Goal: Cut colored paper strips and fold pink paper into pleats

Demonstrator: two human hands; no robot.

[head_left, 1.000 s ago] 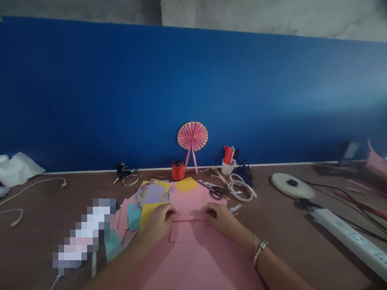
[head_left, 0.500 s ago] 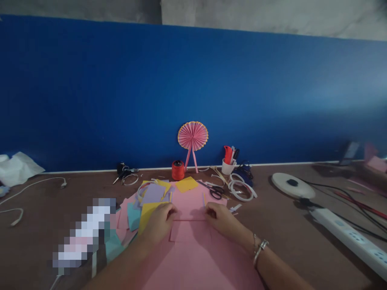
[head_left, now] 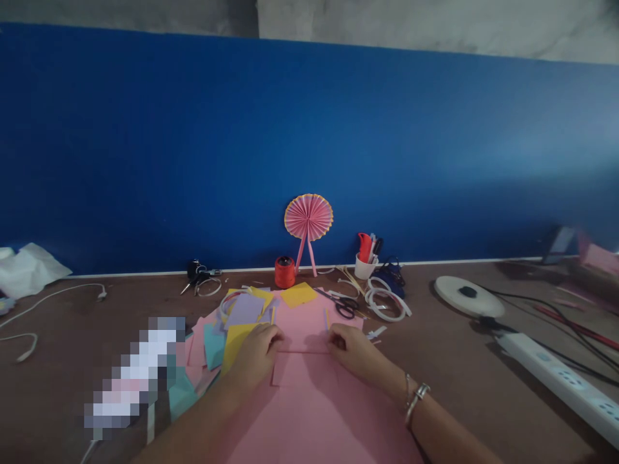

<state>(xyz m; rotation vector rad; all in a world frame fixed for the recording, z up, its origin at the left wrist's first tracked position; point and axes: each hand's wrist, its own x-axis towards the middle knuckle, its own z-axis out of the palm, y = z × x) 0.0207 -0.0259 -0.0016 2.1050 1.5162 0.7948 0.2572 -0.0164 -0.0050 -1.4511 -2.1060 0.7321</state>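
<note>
A pink sheet of paper [head_left: 304,332], with yellow and purple strips along its left and right sides, lies between my hands. My left hand [head_left: 261,347] pinches its left edge, fingers closed. At the right edge my right hand [head_left: 351,345] grips it with curled fingers; two bracelets circle that wrist. The sheet's near edge makes a straight line from hand to hand. Beneath it lies another pink piece [head_left: 305,370] on larger pink paper [head_left: 319,425]. Just beyond my right hand are black-handled scissors [head_left: 345,308].
A pink pleated paper fan [head_left: 308,218] leans on the blue partition [head_left: 193,142], beside a red spool [head_left: 285,273] and a white cup of pens [head_left: 365,266]. Coloured papers [head_left: 215,345] lie left. A white power strip [head_left: 556,374] and round white disc [head_left: 468,296] are on the right.
Both hands keep nearly the same hold and place on the pink sheet. Its near edge looks very slightly shifted; everything else is unchanged.
</note>
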